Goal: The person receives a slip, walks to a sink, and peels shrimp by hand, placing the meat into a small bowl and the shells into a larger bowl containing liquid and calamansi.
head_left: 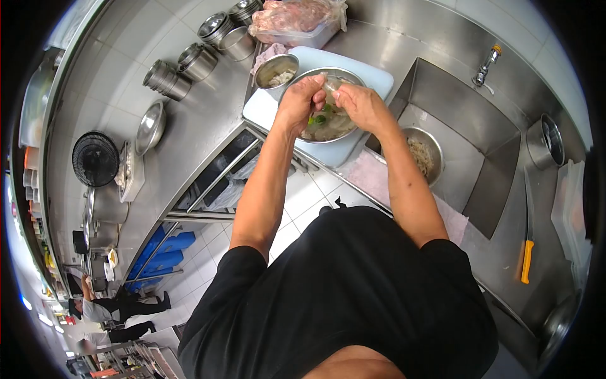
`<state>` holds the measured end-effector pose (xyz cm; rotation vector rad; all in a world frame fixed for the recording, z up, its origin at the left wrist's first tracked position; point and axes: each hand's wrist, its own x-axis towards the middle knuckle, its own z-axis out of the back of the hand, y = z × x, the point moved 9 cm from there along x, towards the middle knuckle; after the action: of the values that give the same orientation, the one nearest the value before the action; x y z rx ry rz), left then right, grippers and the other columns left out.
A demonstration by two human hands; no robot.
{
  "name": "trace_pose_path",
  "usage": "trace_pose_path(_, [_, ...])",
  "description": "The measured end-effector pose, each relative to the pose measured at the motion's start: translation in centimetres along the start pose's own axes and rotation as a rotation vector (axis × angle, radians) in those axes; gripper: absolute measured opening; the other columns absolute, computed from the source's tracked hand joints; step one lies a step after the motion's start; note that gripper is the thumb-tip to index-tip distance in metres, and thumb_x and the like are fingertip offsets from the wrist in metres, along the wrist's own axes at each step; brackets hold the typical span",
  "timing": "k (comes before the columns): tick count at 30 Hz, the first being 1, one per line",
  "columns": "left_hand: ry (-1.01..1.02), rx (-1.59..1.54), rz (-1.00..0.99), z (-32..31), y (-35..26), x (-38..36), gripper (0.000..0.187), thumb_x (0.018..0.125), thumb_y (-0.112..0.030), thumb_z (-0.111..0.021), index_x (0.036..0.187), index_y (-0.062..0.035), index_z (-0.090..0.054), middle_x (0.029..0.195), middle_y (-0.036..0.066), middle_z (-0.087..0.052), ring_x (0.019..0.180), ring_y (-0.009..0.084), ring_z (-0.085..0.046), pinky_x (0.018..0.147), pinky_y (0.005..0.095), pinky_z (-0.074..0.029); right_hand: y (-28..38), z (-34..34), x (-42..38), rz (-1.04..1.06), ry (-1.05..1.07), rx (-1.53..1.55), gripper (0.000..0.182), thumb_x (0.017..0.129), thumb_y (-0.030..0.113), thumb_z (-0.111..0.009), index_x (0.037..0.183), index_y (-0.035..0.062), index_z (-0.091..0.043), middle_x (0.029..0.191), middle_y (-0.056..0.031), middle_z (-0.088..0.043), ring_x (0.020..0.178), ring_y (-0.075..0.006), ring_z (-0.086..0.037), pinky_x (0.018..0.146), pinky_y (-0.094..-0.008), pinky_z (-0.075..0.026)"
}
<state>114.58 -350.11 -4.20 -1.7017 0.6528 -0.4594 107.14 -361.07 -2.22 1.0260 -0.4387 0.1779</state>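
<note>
Above a wide metal bowl (344,136) of cloudy liquid, my left hand (302,102) and my right hand (361,106) are raised close together. The fingers of both are pinched, around something small and pale that I cannot make out. Green pieces (319,119) and pale pieces lie in the bowl. Beside it, to the upper left, is a smaller metal bowl (288,61) with whitish pieces inside. Both bowls rest on a light blue cutting board (377,77).
A sink (495,183) to the right holds a metal bowl (435,140) of pale scraps. A yellow-handled knife (528,259) lies on the right counter. Bagged raw meat (293,18) sits in a tub behind. Metal pots (237,43) line the left wall. Two people (120,311) stand far left.
</note>
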Motion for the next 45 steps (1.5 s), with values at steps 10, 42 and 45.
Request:
trace_pose_path(10, [0.029, 0.405, 0.058, -2.0, -0.3, 1.4, 0.032, 0.090, -0.027, -0.068, 0.114, -0.0079, -0.058, 0.097, 0.001, -0.067, 0.079, 0.0078, -0.057, 0.064, 0.0227, -0.041, 0.2, 1.6, -0.1, 0.127, -0.020, -0.152, 0.023, 0.095, 0.021, -0.050, 0.087, 0.0011, -0.059, 0.087, -0.0225, -0.064, 0.082, -0.0428, -0.061, 0.073, -0.0483, -0.048])
trace_pose_path(42, [-0.099, 1.146, -0.153, -0.2, -2.7, 0.0, 0.028, 0.093, -0.027, -0.060, 0.107, -0.0034, -0.066, 0.097, 0.013, -0.070, 0.088, 0.0249, -0.066, 0.081, 0.0339, -0.048, -1.5, -0.5, 1.8, 0.148, -0.071, -0.342, 0.029, 0.084, 0.015, -0.066, 0.113, 0.0103, -0.067, 0.094, -0.0131, -0.070, 0.097, -0.0284, -0.064, 0.087, -0.0415, -0.041])
trace_pose_path(45, [-0.097, 0.679, -0.092, 2.0, -1.3, 0.4, 0.027, 0.095, -0.030, -0.061, 0.104, -0.0048, -0.064, 0.086, 0.004, -0.067, 0.076, 0.0137, -0.062, 0.070, 0.0261, -0.046, -2.5, -0.5, 2.4, 0.092, -0.075, -0.229, 0.021, 0.085, 0.016, -0.065, 0.105, 0.0103, -0.068, 0.089, -0.0141, -0.069, 0.091, -0.0310, -0.064, 0.085, -0.0439, -0.043])
